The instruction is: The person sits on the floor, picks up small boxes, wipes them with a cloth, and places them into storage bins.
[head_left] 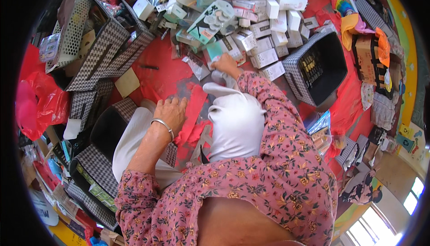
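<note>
My right hand reaches forward to the near edge of a heap of small packages. Its fingers are closed at the lower edge of a mint-green box, partly hiding it. A clear plastic packet lies just left of that hand. Beyond it, a mint-coloured blister card rests tilted on the heap, with white cartons piled to its right. My left hand, with a metal bangle on the wrist, lies over my left knee, fingers stretched out and nothing in them.
Houndstooth baskets with goods crowd the left side. A houndstooth bin with a black inside lies tipped at the right. Red sheeting covers the floor. A brown cardboard box stands at the far right, and a red plastic bag at the left.
</note>
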Demonstrator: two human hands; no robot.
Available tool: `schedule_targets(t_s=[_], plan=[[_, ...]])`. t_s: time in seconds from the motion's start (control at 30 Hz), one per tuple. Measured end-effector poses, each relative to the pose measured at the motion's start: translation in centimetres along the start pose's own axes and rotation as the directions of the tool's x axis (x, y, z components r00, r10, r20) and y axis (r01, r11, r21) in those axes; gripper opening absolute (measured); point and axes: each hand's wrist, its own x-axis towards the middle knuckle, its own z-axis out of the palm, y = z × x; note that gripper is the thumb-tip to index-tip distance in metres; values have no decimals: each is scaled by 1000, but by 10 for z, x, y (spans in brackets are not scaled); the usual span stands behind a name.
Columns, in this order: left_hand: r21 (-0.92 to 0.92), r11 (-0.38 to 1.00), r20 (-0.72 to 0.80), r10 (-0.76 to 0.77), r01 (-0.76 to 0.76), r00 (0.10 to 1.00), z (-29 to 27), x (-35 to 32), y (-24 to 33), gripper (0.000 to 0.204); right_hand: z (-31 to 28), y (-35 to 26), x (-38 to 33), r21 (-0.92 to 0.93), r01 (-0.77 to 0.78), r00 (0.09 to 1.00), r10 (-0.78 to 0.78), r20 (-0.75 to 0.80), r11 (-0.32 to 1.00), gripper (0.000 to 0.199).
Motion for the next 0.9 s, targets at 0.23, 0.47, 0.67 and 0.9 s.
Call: schedule_targets(t_s=[0.23, 0.47, 0.67, 0.9], plan=[[39, 999, -2, 17, -17, 1000, 9, 1, 3, 47, 1, -10, 0, -108, -58, 998, 55, -33, 992, 60], [33, 999, 21, 14, -15, 1000, 3, 5, 6, 48, -4, -5, 7, -112, -50, 997, 43, -66, 992, 58], [25, 1000, 11, 5, -5, 1000, 6, -1, 5, 48, -75, 19, 14, -88, -215, 849, 141, -510, 973, 69], [17, 1000, 19, 25, -25, 1000, -2, 2, 6, 50, -78, 36, 40, -201, -222, 906, 126, -405, 954, 66]])
